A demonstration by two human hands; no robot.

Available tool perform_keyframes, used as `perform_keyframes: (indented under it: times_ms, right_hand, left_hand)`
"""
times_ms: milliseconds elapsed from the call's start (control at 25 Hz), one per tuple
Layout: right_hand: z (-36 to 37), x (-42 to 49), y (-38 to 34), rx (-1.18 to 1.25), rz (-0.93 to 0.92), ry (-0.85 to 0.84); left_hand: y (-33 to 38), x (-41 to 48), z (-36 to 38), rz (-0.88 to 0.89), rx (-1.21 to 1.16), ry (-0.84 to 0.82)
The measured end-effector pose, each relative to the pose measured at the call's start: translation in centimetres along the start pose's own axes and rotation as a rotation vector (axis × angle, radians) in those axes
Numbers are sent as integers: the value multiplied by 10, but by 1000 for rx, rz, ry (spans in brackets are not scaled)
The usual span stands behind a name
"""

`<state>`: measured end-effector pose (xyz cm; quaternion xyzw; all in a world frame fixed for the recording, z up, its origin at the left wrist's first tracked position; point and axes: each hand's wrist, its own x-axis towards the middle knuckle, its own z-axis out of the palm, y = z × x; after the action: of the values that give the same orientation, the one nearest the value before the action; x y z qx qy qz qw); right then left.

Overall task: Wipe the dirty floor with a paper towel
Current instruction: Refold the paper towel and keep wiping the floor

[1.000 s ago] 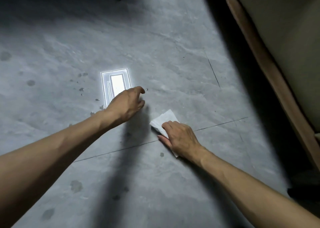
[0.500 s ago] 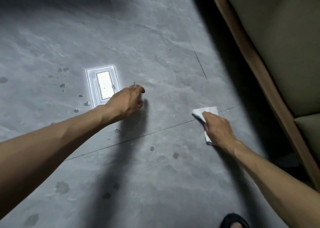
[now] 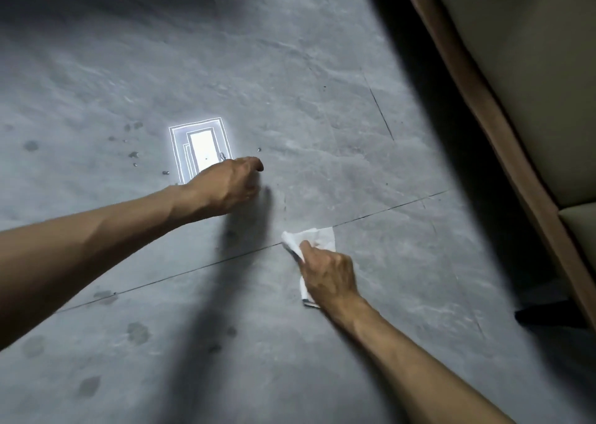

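My right hand (image 3: 329, 273) presses a crumpled white paper towel (image 3: 317, 237) onto the grey tiled floor (image 3: 322, 101), fingers curled over it, just below a dark grout line (image 3: 193, 268). Part of the towel sticks out beyond my fingertips and a strip shows under my palm. My left hand (image 3: 227, 184) rests on the floor to the upper left, a short way from the towel, fingers curled under and holding nothing. Dark stains (image 3: 138, 331) mark the floor at lower left, and small droplets (image 3: 134, 154) lie left of my left hand.
A bright rectangular light reflection (image 3: 200, 151) shines on the floor just behind my left hand. A beige upholstered piece of furniture (image 3: 516, 68) with a brown base edge (image 3: 483, 117) runs along the right side. A dark object (image 3: 545, 315) lies under it at right.
My right hand swept the towel out to the right along the grout line, then back left and nearer to me. My left hand stayed planted in place.
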<state>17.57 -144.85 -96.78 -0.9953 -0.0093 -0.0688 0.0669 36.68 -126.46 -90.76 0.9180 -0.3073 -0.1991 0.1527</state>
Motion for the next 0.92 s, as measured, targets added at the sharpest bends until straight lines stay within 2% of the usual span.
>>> perform_keyframes:
  times_ms: [80, 160, 240, 320, 400, 520, 600, 640, 720, 800, 880, 920]
  right_hand:
    - [-13, -14, 46, -102, 152, 9]
    - [-25, -30, 64, -133, 443, -52]
    - [-22, -34, 49, -78, 707, -83]
    - [-16, -17, 6, 19, 792, -43]
    - [1, 6, -57, 81, 651, -57]
    - [10, 32, -138, 71, 181, -100]
    - [12, 38, -121, 17, -69, -142]
    - [10, 39, -97, -29, -113, -152]
    - [7, 51, -34, -152, 66, -149]
    - [1, 68, 9, -172, 399, -67]
    - [8, 85, 7, -127, 629, 64]
    - [11, 95, -12, -100, 669, 90]
  left_hand:
    - [-15, -24, -24, 37, 52, -97]
    - [-36, -55, -41, 21, 101, -137]
    - [-53, -85, -42, -91, 66, -109]
    - [-61, -110, -27, -230, -21, -55]
    - [-63, -127, -9, -291, -56, 13]
    - [-71, -152, 7, -286, -16, 79]
    - [-85, -167, 11, -345, 25, 80]
    - [-91, -172, 12, -383, 43, 76]
    - [-103, -173, 12, -442, 57, 72]
    - [-115, -164, 8, -472, 45, 81]
    - [-121, -152, 4, -498, 1, 55]
    - [-124, -147, 5, -518, -22, 36]
